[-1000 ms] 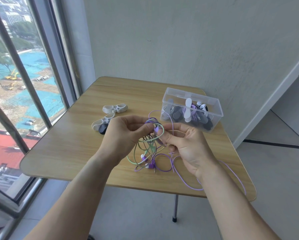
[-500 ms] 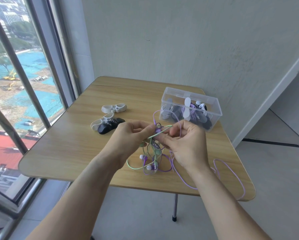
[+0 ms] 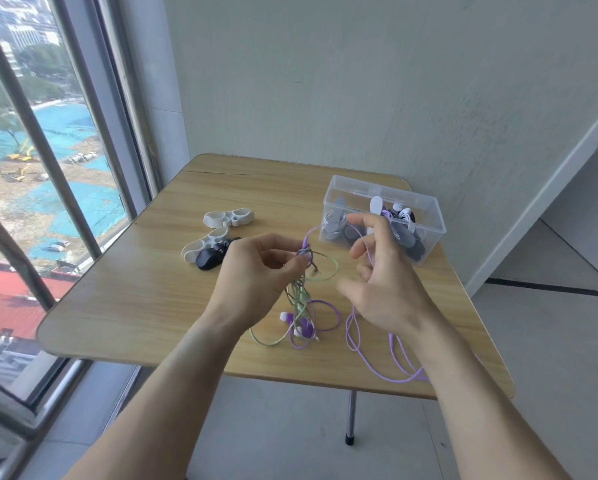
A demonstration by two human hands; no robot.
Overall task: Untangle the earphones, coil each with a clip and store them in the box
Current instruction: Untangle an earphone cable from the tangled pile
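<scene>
1. Earphones [image 3: 302, 299], a knot of green and purple cords, are hanging from the left hand [image 3: 256, 278], whose fingers are pinching the top of the knot.
2. Right hand [image 3: 382, 278] is hovering just beside it, fingers loosely spread; whether the purple cord [image 3: 366, 344] is touching them is unclear.
3. Beyond the right fingers, the clear box [image 3: 382, 216] is sitting on the tabletop [image 3: 134, 289]; clips [image 3: 217, 237] are lying beyond the left fingers.
</scene>
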